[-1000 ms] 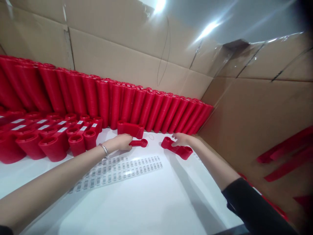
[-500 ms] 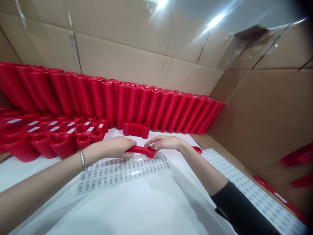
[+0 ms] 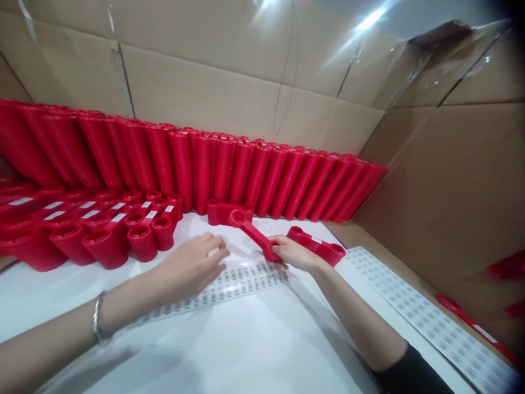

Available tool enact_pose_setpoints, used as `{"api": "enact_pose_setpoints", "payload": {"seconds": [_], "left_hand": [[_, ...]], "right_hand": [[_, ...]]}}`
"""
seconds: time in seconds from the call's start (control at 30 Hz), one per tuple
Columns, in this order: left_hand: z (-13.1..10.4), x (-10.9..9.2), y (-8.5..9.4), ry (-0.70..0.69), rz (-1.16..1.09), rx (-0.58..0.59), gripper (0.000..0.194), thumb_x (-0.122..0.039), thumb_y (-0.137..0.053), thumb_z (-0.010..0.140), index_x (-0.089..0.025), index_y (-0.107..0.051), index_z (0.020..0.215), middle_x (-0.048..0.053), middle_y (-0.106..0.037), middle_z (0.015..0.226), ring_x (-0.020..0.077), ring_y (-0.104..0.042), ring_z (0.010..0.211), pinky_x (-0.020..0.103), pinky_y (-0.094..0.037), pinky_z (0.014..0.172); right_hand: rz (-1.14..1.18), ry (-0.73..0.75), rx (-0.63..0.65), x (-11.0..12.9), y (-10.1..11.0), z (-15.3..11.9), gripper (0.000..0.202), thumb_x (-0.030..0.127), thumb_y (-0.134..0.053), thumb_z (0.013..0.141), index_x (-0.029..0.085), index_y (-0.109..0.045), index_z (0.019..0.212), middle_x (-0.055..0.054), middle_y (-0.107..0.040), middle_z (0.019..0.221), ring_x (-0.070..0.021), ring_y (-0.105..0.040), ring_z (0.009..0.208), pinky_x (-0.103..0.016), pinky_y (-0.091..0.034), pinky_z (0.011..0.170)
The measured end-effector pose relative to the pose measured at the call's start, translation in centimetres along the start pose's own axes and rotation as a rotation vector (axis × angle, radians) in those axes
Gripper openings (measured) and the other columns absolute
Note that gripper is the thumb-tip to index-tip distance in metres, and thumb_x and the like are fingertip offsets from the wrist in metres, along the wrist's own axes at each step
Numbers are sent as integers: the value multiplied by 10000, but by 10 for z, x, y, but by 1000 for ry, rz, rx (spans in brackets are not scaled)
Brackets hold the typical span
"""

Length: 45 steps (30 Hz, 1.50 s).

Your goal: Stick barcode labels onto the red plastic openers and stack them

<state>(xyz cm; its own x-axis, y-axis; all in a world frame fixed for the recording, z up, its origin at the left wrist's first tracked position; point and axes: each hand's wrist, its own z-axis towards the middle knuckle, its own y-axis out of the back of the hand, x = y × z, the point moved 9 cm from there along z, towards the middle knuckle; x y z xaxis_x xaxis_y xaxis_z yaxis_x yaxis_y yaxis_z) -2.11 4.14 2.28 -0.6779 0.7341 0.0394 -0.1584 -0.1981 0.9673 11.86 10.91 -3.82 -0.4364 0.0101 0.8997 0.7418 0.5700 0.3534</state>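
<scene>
The right hand (image 3: 289, 253) grips one end of a red plastic piece (image 3: 256, 235), its other round end angled up and away toward the left; no white label shows on the side in view. The left hand (image 3: 197, 265) has no red piece in it, its fingers loosely bent above a sheet of labels (image 3: 246, 282); blur hides whether they pinch anything small. The step in hand looks like handling this one piece over the sheet, and from this pose, turning or shifting it calls for a steady right-hand grip and room around its raised end. In the view, that end overlaps a red piece at the back (image 3: 217, 213). Just beyond the right hand lies a labelled red piece (image 3: 303, 238), with a second sheet of labels (image 3: 410, 309) farther right. Labelled red pieces in rows (image 3: 141, 243) stand on the left of the white worktop (image 3: 229, 350); tall red stacks (image 3: 223, 169) line the cardboard wall (image 3: 229, 93).
</scene>
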Motion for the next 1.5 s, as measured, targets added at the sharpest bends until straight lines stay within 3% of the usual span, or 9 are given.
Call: {"api": "enact_pose_setpoints", "payload": {"seconds": [0.07,0.13,0.33,0.57,0.77,0.93,1.13,1.27,1.5], "left_hand": [[-11,-19,-28,-37,-81,221,183,-263,-456,855,-173,-587,946,88,-589,977,226,-537,870,353,-439,759],[-19,-33,-47,-42,-117,307,204,-261,-486,843,-179,-583,1003,90,-591,1031,249,-537,936,367,-440,784],[-9,-62,-60,-168,-159,236,273,-225,-482,850,-186,-531,1116,93,-549,1175,272,-492,1059,380,-412,852],[30,-21,-58,187,-214,177,207,-202,-407,864,-148,-566,985,88,-564,954,210,-541,859,334,-453,736],[42,-10,-83,213,-299,216,157,-233,-466,833,-175,-590,910,57,-575,928,204,-570,869,311,-457,738],[41,-17,-71,179,-296,151,222,-240,-399,875,-181,-594,788,29,-580,828,162,-567,736,266,-429,620],[41,0,-35,341,-774,-95,244,-372,-475,850,-184,-604,763,-16,-581,661,105,-504,575,213,-409,546],[40,14,-39,503,-974,-117,284,-437,-510,816,-175,-611,772,-49,-501,512,87,-443,461,190,-358,445],[39,17,-43,559,-986,-112,279,-430,-531,801,-169,-610,745,-68,-458,442,66,-396,397,169,-304,387]], "right_hand": [[34,-3,-47,-6,4,-5,143,70,-346,628,162,-455,616,41,-500,478,-59,-408,333,-170,-297,325],[58,-16,-49,-10,-1,-8,140,74,-355,627,165,-461,629,50,-478,452,-67,-413,334,-173,-308,333],[127,-42,-145,-16,-20,-11,145,89,-337,635,172,-451,668,36,-552,575,-60,-439,314,-173,-297,296],[186,-46,-300,-31,-20,-16,142,96,-316,651,183,-424,621,52,-488,515,-51,-397,277,-172,-242,266],[202,-17,-311,-32,-22,-17,167,69,-322,639,185,-437,605,73,-430,454,-57,-387,275,-171,-261,278],[211,-4,-348,-36,-20,-18,163,75,-331,638,191,-445,623,67,-433,485,-66,-399,299,-178,-270,285],[152,46,-445,-31,-14,-23,169,78,-334,641,199,-451,623,45,-503,528,-81,-402,378,-191,-296,360],[67,112,-473,-19,-13,-29,183,60,-339,641,205,-449,623,46,-518,538,-102,-460,466,-195,-336,443],[-19,119,-462,-11,-16,-34,205,41,-341,648,215,-447,630,42,-517,556,-124,-481,514,-208,-338,480]]}}
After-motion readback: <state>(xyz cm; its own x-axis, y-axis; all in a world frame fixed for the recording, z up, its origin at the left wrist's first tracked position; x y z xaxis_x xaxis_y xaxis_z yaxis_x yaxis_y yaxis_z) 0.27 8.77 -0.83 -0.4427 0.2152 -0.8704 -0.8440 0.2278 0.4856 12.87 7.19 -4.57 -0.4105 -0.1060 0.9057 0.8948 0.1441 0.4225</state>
